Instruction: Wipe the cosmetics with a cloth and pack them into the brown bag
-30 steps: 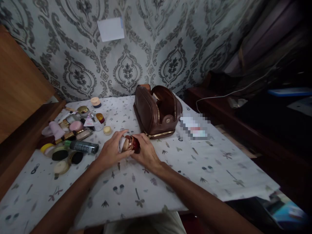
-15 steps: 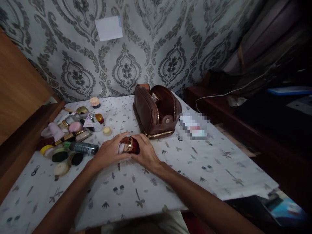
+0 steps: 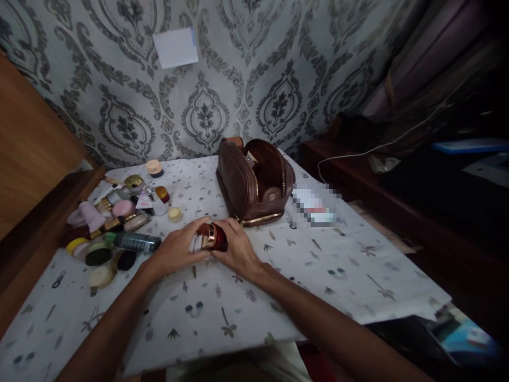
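Note:
Between my two hands, low over the front of the brown cosmetic bag (image 3: pixel 236 178), is a dark red cosmetic jar (image 3: pixel 220 240) with a shiny gold band. My left hand (image 3: pixel 177 246) curls around its left end, where a pale whitish part shows; whether that is a separate piece I cannot tell. From the other side, my right hand (image 3: pixel 237 248) wraps the dark red end. Fingers cover much of the jar. The bag stands unzipped just behind my right hand, with a pale item partly visible inside.
Left of my hands lies a cluster of cosmetics, including a dark green bottle (image 3: pixel 139 242), a pink round container (image 3: pixel 124 208) and a small cream jar (image 3: pixel 174 214). A blurred-out pale item (image 3: pixel 316 206) rests right of the bag. A wooden panel (image 3: pixel 35 127) borders the left side.
My fingers have shifted very slightly around the jar, and the view has moved a little. The bag and the other cosmetics stay in place.

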The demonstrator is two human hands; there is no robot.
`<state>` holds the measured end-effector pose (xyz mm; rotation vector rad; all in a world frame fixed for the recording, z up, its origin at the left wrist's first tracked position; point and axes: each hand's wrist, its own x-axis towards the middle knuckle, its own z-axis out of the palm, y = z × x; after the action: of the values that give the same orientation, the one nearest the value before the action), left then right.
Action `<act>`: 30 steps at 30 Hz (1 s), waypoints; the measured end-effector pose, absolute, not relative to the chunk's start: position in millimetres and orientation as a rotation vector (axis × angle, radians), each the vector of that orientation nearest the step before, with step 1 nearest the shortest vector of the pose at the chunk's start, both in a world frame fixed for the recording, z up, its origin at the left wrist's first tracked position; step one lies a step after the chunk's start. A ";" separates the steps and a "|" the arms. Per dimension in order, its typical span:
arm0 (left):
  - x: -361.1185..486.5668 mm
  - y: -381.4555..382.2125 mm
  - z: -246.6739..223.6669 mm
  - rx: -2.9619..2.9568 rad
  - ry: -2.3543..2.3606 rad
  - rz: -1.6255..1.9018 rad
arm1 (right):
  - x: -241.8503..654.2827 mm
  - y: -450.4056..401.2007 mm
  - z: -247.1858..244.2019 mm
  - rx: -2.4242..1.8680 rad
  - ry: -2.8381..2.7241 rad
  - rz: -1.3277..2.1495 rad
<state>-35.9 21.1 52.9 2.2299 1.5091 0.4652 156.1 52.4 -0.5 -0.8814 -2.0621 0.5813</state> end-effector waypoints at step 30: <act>-36.3 21.4 56.6 1.969 1.455 0.539 | 154.6 49.5 2.0 -0.884 -2.069 0.599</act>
<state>-36.3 21.4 56.6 1.9695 1.4547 0.5393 154.6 49.5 2.0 -0.8844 -2.0691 0.5989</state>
